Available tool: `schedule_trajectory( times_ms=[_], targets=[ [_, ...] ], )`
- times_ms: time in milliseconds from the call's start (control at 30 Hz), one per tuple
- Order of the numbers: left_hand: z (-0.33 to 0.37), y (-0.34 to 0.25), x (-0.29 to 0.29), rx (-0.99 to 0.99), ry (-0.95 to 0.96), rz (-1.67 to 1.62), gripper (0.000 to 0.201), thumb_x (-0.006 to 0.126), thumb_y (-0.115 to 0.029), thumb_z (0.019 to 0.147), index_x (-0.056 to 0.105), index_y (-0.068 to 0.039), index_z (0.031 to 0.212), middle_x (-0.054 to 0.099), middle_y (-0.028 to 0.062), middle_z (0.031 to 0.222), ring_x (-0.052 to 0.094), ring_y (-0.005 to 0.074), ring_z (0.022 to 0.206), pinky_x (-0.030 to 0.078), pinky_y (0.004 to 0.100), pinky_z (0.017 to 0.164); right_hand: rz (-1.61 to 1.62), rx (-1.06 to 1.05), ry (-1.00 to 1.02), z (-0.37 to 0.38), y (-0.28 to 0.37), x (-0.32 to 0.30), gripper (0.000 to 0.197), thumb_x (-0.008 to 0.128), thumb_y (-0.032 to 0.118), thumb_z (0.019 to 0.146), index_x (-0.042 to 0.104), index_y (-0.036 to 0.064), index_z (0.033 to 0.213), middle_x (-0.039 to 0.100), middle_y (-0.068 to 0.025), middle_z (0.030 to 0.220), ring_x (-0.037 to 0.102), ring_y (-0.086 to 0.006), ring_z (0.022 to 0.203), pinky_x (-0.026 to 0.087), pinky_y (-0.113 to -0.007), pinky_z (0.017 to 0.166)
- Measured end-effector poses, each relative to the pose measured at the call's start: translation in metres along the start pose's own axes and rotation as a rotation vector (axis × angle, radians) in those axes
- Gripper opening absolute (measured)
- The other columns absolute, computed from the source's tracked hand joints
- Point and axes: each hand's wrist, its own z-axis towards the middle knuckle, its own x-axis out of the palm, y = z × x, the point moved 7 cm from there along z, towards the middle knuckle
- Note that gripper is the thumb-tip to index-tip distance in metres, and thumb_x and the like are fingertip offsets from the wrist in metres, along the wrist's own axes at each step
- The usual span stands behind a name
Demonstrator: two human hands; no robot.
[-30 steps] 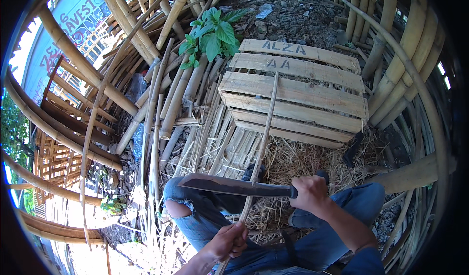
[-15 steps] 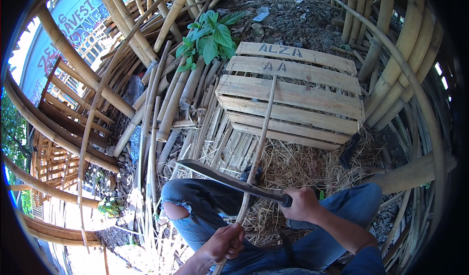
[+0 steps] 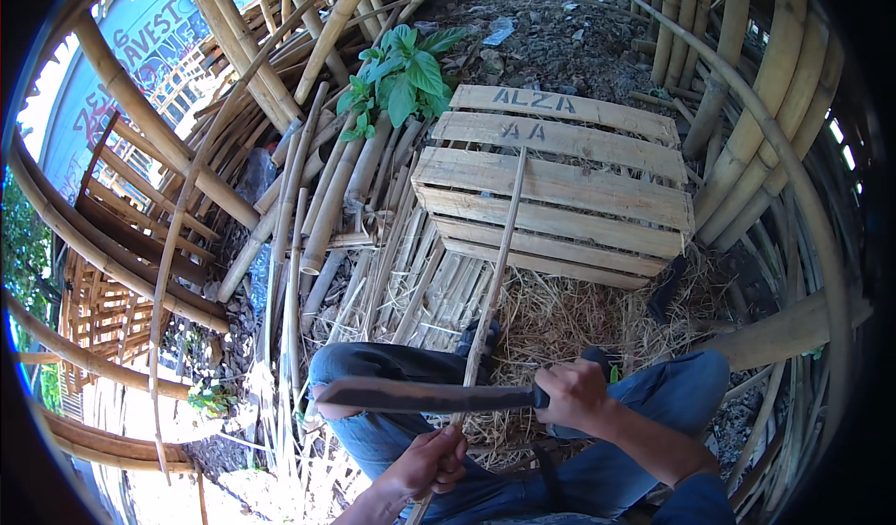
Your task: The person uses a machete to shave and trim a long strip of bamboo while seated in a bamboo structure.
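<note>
My left hand (image 3: 431,462) is wrapped round the near part of a long, thin bamboo strip (image 3: 500,268). The strip slopes up and away from me, its far end resting on an upturned wooden slatted crate (image 3: 560,189). In my right hand (image 3: 574,392) is the dark handle of a machete (image 3: 425,395). The blade points left and crosses over the strip just beyond my left fist; I cannot tell whether it touches. My bent legs in torn blue jeans (image 3: 364,371) lie on either side of the strip.
Straw and shavings (image 3: 560,329) cover the ground before the crate. Bamboo poles and split strips (image 3: 322,208) lie stacked at left, beside a green leafy plant (image 3: 403,75). Upright bamboo poles (image 3: 761,133) stand at right. A thick plank or pole (image 3: 789,334) lies beyond my right knee.
The machete has moved down the strip toward me, and its blade has swung from slanting to nearly level. My left hand and the strip stay almost in place.
</note>
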Motion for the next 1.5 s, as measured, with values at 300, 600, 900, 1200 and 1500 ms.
schedule_trajectory(
  times_ms=[300, 600, 900, 1200, 1500],
  targets=[
    [0.000, 0.000, 0.001, 0.011, 0.025, 0.002, 0.037, 0.031, -0.037, 0.102, 0.043, -0.009, 0.083, 0.023, -0.0039, 0.056, 0.022, 0.0075, 0.046, 0.018, 0.0230, 0.039, -0.064, 0.088, -0.089, 0.009, -0.025, -0.012, 0.023, 0.071, 0.018, 0.056, 0.052, 0.0072, 0.061, 0.057, -0.0100, 0.056, 0.059, -0.0272, 0.049, 0.047, -0.039, 0.047],
    [0.003, 0.000, 0.003, 0.009, 0.047, -0.004, 0.036, 0.031, -0.036, 0.103, 0.044, -0.009, 0.082, 0.023, -0.0045, 0.057, 0.022, 0.0070, 0.047, 0.018, 0.0226, 0.039, -0.134, 0.084, -0.098, 0.022, -0.062, 0.000, 0.024, 0.073, 0.020, 0.058, 0.055, 0.0062, 0.065, 0.059, -0.0107, 0.056, 0.063, -0.0271, 0.052, 0.049, -0.038, 0.049],
    [0.001, 0.003, -0.002, 0.002, 0.027, -0.001, 0.036, 0.031, -0.037, 0.102, 0.043, -0.010, 0.082, 0.024, -0.0038, 0.057, 0.022, 0.0069, 0.046, 0.017, 0.0223, 0.038, -0.121, -0.135, -0.002, 0.005, 0.000, -0.001, 0.025, 0.073, 0.021, 0.057, 0.055, 0.0090, 0.069, 0.058, -0.0085, 0.057, 0.062, -0.0245, 0.052, 0.048, -0.035, 0.048],
    [0.002, 0.002, -0.003, -0.025, 0.045, -0.006, 0.034, 0.031, -0.034, 0.103, 0.044, -0.009, 0.083, 0.023, -0.0041, 0.057, 0.023, 0.0073, 0.047, 0.017, 0.0227, 0.039, -0.099, 0.021, -0.040, 0.011, -0.022, -0.007, 0.023, 0.072, 0.019, 0.057, 0.053, 0.0085, 0.062, 0.057, -0.0089, 0.054, 0.060, -0.0247, 0.050, 0.048, -0.038, 0.049],
    [0.010, 0.004, -0.001, 0.006, 0.077, -0.009, 0.035, 0.030, -0.034, 0.103, 0.043, -0.009, 0.083, 0.023, -0.0042, 0.057, 0.022, 0.0072, 0.047, 0.018, 0.0224, 0.038, -0.152, 0.243, -0.056, 0.019, -0.077, -0.001, 0.026, 0.074, 0.022, 0.059, 0.056, 0.0070, 0.071, 0.062, -0.0116, 0.063, 0.063, -0.0277, 0.055, 0.051, -0.041, 0.054]
  ],
)
